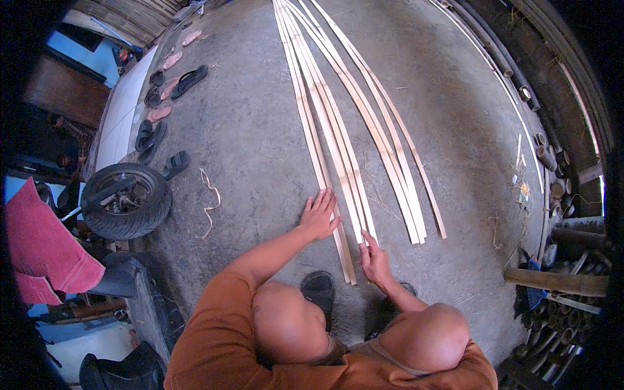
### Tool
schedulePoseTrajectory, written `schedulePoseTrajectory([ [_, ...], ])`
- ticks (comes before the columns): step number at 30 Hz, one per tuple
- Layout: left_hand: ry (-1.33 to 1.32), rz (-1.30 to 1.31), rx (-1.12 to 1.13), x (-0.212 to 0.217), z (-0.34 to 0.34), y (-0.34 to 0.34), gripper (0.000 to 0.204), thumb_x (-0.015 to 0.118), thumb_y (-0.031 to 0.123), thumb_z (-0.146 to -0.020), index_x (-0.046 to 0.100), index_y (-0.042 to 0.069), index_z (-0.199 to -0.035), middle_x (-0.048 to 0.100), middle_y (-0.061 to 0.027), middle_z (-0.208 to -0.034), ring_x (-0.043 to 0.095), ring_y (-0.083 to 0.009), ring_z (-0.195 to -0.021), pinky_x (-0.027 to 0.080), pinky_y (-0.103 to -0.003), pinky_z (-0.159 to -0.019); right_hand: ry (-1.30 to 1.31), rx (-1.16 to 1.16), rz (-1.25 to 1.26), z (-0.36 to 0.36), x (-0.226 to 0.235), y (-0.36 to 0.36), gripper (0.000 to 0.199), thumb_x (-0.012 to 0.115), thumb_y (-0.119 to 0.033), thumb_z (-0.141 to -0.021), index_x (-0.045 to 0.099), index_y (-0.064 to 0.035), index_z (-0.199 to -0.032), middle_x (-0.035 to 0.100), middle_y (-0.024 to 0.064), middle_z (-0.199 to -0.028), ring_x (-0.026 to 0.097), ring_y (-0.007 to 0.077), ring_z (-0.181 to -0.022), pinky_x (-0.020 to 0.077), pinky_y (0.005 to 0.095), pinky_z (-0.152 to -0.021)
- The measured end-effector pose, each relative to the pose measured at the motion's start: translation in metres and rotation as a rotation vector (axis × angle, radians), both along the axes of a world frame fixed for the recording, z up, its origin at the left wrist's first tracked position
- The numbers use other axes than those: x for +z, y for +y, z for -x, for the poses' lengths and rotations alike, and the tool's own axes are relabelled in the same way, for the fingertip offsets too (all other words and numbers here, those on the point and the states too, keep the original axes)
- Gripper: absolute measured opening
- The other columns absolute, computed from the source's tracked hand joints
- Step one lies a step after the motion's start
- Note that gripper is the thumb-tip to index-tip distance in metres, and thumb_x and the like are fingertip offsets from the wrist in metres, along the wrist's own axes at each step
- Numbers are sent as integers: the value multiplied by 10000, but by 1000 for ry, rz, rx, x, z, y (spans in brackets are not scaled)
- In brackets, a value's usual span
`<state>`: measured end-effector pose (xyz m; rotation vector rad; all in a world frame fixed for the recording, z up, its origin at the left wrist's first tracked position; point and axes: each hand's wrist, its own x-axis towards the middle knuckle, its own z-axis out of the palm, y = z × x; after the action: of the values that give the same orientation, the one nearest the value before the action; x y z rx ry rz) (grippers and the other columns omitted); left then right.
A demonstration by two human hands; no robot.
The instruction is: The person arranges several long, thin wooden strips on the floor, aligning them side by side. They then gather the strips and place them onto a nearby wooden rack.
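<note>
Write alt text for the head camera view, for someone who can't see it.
Seen from above, a squatting person in an orange shirt rests the left hand and right hand on long split bamboo strips laid out across a concrete floor. A motorbike wheel and sandals lie at left, cut bamboo poles at right.
</note>
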<state>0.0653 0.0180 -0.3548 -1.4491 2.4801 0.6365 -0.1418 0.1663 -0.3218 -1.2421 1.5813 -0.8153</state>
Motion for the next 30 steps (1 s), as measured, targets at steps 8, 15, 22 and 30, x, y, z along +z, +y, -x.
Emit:
schedulePoseTrajectory([
  [8, 120, 127, 27, 14, 22, -18, 765, 476, 500, -994, 276, 17, -1552, 227, -232, -1623, 226, -402, -1497, 142, -578, -1211, 171, -126, 172, 84, -2, -34, 371, 571, -214, -1026, 586, -133, -1387, 577, 52, -631, 546, 105, -565, 485, 299, -575],
  [15, 148, 83, -97, 10, 72, -33, 797, 452, 547, -1002, 195, 77, -1592, 107, -244, -1651, 157, -412, -1518, 118, -571, -1215, 511, -131, 139, 196, -8, -47, 344, 580, -195, -1004, 608, -138, -1342, 661, 165, -745, 651, 323, -636, 533, 409, -650],
  [22, 74, -9, -98, -5, 82, -23, 886, 462, 608, -974, 163, 49, -1595, 51, -250, -1657, 55, -391, -1542, 102, -558, -1223, 996, -139, 357, 207, -13, -58, 343, 731, -211, -853, 657, -95, -1168, 618, 154, -1043, 618, 351, -962, 519, 446, -835],
  [30, 106, -21, -94, -3, 75, -18, 915, 452, 591, -984, 145, -38, -1573, 79, -266, -1649, 72, -407, -1537, 113, -549, -1225, 747, 46, 154, 156, -24, -60, 537, 823, -214, -747, 561, -25, -1176, 612, 202, -1055, 601, 383, -1008, 511, 462, -874],
])
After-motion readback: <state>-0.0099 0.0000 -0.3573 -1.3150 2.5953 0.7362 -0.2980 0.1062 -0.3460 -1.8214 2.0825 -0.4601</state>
